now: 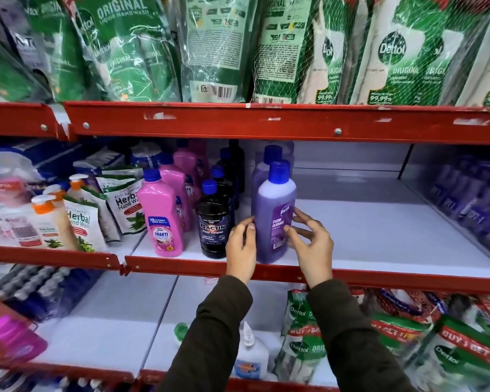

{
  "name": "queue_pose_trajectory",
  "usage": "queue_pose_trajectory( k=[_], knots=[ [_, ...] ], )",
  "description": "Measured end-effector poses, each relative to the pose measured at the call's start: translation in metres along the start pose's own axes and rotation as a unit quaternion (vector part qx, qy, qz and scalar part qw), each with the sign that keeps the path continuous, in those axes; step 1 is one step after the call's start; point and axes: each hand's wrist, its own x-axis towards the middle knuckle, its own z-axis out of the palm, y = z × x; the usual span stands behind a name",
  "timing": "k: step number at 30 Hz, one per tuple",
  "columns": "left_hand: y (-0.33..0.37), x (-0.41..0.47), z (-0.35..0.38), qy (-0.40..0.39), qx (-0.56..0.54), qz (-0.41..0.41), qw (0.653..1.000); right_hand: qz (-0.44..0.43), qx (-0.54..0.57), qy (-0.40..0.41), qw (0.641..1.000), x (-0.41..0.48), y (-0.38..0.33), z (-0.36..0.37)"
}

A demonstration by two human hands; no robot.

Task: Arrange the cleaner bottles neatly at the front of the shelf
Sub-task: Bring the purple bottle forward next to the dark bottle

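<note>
A purple Bactin floor cleaner bottle (pixel 275 199) with a blue cap stands upright at the front edge of the white middle shelf (pixel 379 236). My left hand (pixel 239 247) is cupped against its left side, with the thumb on the bottle. On the right side is my right hand (pixel 311 244), fingers spread and fingertips touching the label. Another purple bottle (pixel 262 168) stands right behind it. To the left, a black Bactin bottle (pixel 213 224) and a pink Shakti bottle (pixel 160 216) each head a row running back.
The shelf's red front lip (pixel 181 267) runs under my wrists. Herbal hand wash pouches (pixel 125 205) fill the left side. Blurred purple bottles (pixel 470 199) line the far right. Green Dettol refill packs (pixel 393 52) hang over from the shelf above. White shelf surface lies bare to the right of the purple bottle.
</note>
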Motion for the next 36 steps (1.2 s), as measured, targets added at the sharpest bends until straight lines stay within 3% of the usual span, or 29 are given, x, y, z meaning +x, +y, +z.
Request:
queue_pose_trajectory(
  k=[6, 13, 20, 26, 31, 36],
  knots=[
    [0.001, -0.013, -0.002, 0.004, -0.016, 0.03, 0.999, 0.045, 0.068, -0.103, 0.991, -0.007, -0.005, 0.004],
    [-0.001, -0.005, -0.008, -0.125, -0.013, 0.021, 0.992, 0.061, 0.07, -0.198, 0.976, -0.003, -0.011, 0.003],
    [0.004, -0.007, -0.005, -0.07, -0.07, -0.017, 0.995, 0.009, -0.025, -0.184, 0.983, 0.008, -0.011, -0.014],
    [0.009, -0.016, -0.003, -0.023, -0.074, -0.003, 0.997, 0.022, 0.013, -0.147, 0.989, 0.001, -0.009, -0.014],
    [0.015, -0.013, -0.002, -0.08, -0.093, -0.013, 0.992, 0.121, 0.076, -0.147, 0.979, -0.016, -0.015, -0.005],
    [0.019, -0.022, -0.007, -0.127, -0.091, -0.018, 0.988, 0.147, 0.1, -0.143, 0.974, -0.026, -0.019, -0.003]
  ],
)
